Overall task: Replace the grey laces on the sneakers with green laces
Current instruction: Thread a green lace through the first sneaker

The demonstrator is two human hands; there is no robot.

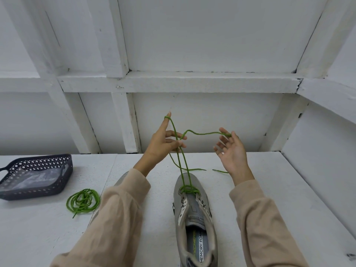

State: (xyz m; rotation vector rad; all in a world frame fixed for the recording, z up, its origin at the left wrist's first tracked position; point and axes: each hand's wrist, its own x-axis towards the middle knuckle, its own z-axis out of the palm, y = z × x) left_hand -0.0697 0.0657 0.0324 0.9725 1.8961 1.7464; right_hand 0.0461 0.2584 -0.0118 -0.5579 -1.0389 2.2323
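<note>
A grey sneaker (194,218) stands on the white table with its toe pointing away from me. A green lace (185,170) is threaded through its lowest eyelets and rises in two strands to my hands. My left hand (163,141) is raised above the toe, index finger pointing up with the lace looped over its tip. Its other fingers curl over the strands. My right hand (233,153) is palm-up to the right, fingers spread, pinching a stretch of the same lace between thumb and index finger. A second grey sneaker (120,179) is mostly hidden behind my left sleeve.
A spare green lace (82,200) lies coiled on the table at the left. Behind it stands a dark perforated basket (65,178) with a clear plastic bag inside. White shelf walls close in the table at the back and right.
</note>
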